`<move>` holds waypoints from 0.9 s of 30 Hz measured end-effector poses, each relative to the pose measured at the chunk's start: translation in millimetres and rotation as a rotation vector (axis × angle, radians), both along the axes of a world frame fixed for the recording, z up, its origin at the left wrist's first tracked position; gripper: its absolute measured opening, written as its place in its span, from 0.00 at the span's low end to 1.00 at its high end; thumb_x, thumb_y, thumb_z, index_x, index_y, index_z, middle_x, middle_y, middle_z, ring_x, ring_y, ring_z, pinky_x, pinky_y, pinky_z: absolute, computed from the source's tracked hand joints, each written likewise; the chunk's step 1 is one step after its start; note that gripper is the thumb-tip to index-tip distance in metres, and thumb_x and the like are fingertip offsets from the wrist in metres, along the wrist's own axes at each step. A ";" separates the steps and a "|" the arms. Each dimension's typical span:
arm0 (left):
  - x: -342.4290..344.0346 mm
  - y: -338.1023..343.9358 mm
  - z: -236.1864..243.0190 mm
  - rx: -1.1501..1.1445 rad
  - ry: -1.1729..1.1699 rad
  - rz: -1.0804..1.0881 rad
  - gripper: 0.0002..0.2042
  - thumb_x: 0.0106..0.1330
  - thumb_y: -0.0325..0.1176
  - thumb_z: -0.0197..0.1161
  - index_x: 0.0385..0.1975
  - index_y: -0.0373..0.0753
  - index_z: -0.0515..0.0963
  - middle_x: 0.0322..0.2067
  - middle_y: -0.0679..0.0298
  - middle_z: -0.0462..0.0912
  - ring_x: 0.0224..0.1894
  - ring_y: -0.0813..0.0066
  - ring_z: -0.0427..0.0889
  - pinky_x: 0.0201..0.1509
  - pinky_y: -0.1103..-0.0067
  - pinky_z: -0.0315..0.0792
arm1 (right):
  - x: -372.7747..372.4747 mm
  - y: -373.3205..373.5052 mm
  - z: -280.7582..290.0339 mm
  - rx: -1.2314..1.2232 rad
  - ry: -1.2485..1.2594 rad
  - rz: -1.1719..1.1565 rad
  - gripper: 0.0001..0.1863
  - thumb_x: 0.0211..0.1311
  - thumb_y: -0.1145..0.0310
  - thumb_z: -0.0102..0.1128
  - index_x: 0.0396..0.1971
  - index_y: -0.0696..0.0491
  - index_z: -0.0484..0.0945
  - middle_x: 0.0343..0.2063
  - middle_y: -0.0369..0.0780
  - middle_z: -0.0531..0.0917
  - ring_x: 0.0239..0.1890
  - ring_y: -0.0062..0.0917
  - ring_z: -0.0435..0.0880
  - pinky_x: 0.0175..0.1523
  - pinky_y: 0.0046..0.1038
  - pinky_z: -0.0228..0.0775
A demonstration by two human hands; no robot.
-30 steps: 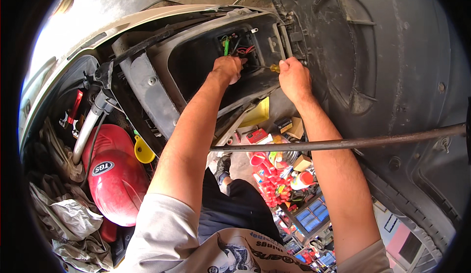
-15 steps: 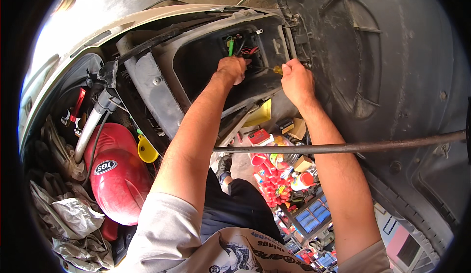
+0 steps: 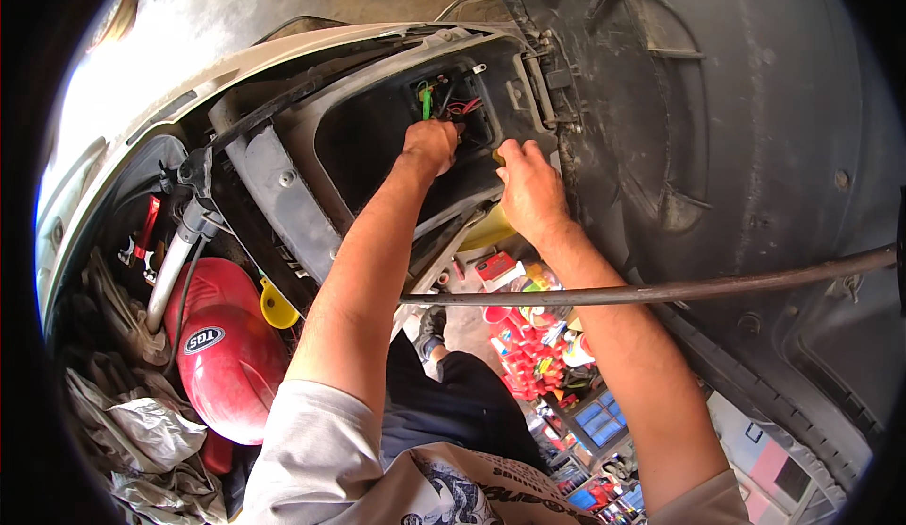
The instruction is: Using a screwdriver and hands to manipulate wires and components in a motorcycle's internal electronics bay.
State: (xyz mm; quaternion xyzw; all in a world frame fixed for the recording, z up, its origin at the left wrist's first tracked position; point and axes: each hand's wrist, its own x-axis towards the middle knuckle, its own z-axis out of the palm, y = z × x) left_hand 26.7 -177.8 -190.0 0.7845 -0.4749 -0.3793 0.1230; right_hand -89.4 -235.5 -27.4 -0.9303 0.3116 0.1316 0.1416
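Observation:
A dark plastic storage compartment (image 3: 363, 133) lies in the body of a scooter. Through a small square opening in it show red and dark wires (image 3: 462, 107) and a bright green piece (image 3: 427, 102). My left hand (image 3: 432, 148) is inside, closed right by that opening; whatever its fingertips pinch is hidden. At the compartment's near right rim, my right hand (image 3: 533, 188) grips a screwdriver (image 3: 497, 157). Only a bit of its yellow handle shows now, and its shaft cannot be made out.
The black seat (image 3: 698, 129) stands opened at right. A dark metal bar (image 3: 661, 292) crosses beneath my right forearm. At left are a red helmet (image 3: 226, 365), a yellow funnel (image 3: 277, 306) and crumpled covers (image 3: 151, 431). Red bottles (image 3: 528, 346) and other goods crowd below.
My right hand has moved left and toward me with the screwdriver, and its fingers have turned. My left hand stays by the wires. The whole view has shifted slightly.

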 end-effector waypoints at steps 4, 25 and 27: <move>-1.2 -1.5 3.3 0.015 0.021 0.010 0.13 0.56 0.33 0.63 0.42 0.45 0.80 0.42 0.61 0.84 0.47 0.66 0.82 0.51 0.73 0.75 | -0.5 -0.7 -4.6 -0.026 0.013 -0.051 0.08 0.60 0.73 0.56 0.38 0.56 0.70 0.34 0.50 0.77 0.37 0.49 0.80 0.41 0.44 0.73; -62.6 -25.7 85.4 -0.135 0.649 0.435 0.30 0.62 0.46 0.54 0.63 0.36 0.63 0.52 0.44 0.76 0.55 0.51 0.75 0.60 0.66 0.68 | -4.9 -55.2 -10.9 -0.022 -0.032 -0.317 0.10 0.58 0.73 0.58 0.41 0.56 0.76 0.37 0.51 0.81 0.43 0.48 0.79 0.47 0.43 0.70; -62.9 -20.2 77.7 -0.175 0.687 0.452 0.36 0.62 0.46 0.54 0.66 0.30 0.54 0.53 0.41 0.74 0.57 0.50 0.73 0.61 0.65 0.67 | 0.6 -48.0 -11.3 -0.035 -0.052 -0.225 0.12 0.55 0.78 0.59 0.41 0.56 0.75 0.39 0.48 0.78 0.43 0.46 0.78 0.46 0.42 0.70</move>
